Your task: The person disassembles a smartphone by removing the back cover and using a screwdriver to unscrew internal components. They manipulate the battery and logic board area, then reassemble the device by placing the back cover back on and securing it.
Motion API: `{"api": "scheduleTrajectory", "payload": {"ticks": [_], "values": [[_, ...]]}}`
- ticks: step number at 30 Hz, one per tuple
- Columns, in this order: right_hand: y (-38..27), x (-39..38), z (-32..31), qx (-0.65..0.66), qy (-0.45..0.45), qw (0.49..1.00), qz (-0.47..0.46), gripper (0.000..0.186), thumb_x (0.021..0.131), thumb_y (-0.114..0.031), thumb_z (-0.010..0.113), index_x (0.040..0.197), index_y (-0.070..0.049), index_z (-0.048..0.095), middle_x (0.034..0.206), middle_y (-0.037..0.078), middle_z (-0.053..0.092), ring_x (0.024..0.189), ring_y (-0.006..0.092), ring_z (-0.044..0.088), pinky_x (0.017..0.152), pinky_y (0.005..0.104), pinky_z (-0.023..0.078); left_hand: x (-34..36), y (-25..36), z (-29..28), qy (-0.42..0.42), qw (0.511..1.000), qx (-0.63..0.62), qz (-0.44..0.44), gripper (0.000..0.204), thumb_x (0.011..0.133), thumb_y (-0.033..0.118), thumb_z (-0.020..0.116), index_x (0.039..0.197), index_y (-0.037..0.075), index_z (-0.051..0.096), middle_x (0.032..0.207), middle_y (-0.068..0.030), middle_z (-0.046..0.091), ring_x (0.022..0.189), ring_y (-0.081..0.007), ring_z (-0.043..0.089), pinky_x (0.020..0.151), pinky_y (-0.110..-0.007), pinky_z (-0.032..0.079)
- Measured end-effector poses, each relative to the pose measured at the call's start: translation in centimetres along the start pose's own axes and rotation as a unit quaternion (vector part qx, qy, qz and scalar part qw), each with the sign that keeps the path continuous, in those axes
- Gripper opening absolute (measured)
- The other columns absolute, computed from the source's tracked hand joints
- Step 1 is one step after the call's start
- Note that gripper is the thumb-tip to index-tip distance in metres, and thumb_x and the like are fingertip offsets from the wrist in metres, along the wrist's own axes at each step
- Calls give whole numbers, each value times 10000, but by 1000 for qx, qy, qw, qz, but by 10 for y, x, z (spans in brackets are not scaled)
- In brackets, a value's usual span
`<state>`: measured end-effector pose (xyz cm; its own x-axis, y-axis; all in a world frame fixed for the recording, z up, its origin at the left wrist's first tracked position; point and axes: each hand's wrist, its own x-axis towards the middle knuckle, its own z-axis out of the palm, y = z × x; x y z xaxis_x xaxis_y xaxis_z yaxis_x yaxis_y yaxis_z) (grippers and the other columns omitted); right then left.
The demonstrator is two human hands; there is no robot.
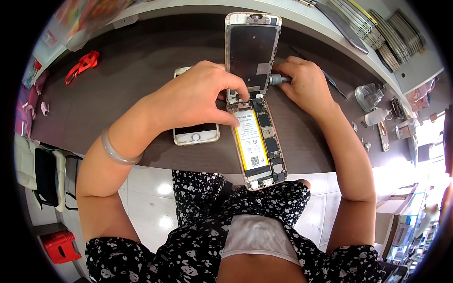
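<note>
An opened smartphone (276, 167) stands with its body tilted over the table's front edge and its screen half (251, 52) raised at the far end. Inside the body lies a white battery (252, 146) with yellow edges, beside dark circuit parts. My left hand (200, 92) is closed on the phone near the joint, thumb by the battery's upper left corner. Just right of the screen half, my right hand (306, 82) grips a grey, ribbed metal cylinder (276, 79), perhaps a screwdriver handle; its other end is hidden in the fingers. A second, white-fronted phone (196, 138) lies partly under my left hand.
Dark tweezers (335, 85) lie beside my right hand. At the right stand a glass jar (369, 96), a small white bottle (376, 116) and loose small parts. A red strap (82, 65) lies far left. Phone frames fill the shelf (325, 35) behind.
</note>
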<state>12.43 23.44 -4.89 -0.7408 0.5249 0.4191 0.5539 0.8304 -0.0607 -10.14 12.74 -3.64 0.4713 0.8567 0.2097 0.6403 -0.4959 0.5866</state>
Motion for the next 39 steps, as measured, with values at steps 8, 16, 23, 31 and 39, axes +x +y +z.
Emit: {"api": "scheduleTrajectory", "payload": {"ticks": [8, 16, 23, 31, 39], "values": [[4, -2, -5, 64, 13, 998, -15, 206, 673, -58, 672, 876, -81, 695, 786, 99, 631, 720, 312, 620, 630, 397, 497, 0, -1, 1, 10, 1000, -1, 11, 377, 622, 141, 830, 951, 34, 682, 846, -81, 665, 737, -200, 585, 687, -289, 486], [-24, -13, -21, 198, -17, 973, -121, 248, 593, 43, 658, 800, -73, 587, 708, 82, 628, 655, 284, 623, 563, 356, 474, 0, -3, 0, 10, 1000, -9, 25, 380, 613, 157, 835, 937, 31, 681, 848, -93, 670, 745, -228, 616, 685, -310, 501], [-27, -16, -20, 229, -82, 965, -97, 269, 584, 55, 654, 799, -76, 558, 697, 76, 637, 642, 290, 626, 543, 369, 465, 0, -4, 1, 11, 1000, 0, 28, 382, 602, 144, 837, 929, 29, 678, 844, -98, 673, 751, -236, 628, 682, -317, 505], [-35, -18, -18, 180, -57, 977, -96, 264, 624, 19, 684, 829, -79, 551, 709, 84, 642, 669, 315, 638, 568, 389, 486, 1, -5, 1, 12, 999, 7, 38, 367, 602, 141, 828, 913, 24, 672, 821, -90, 678, 707, -232, 621, 670, -312, 497], [-50, -15, -24, 171, -71, 983, 13, 185, 661, -5, 692, 818, -27, 598, 712, 146, 640, 700, 346, 638, 619, 400, 500, 0, -2, 0, 8, 999, 9, 32, 364, 598, 128, 828, 907, 23, 668, 823, -87, 676, 700, -232, 611, 667, -305, 490]]}}
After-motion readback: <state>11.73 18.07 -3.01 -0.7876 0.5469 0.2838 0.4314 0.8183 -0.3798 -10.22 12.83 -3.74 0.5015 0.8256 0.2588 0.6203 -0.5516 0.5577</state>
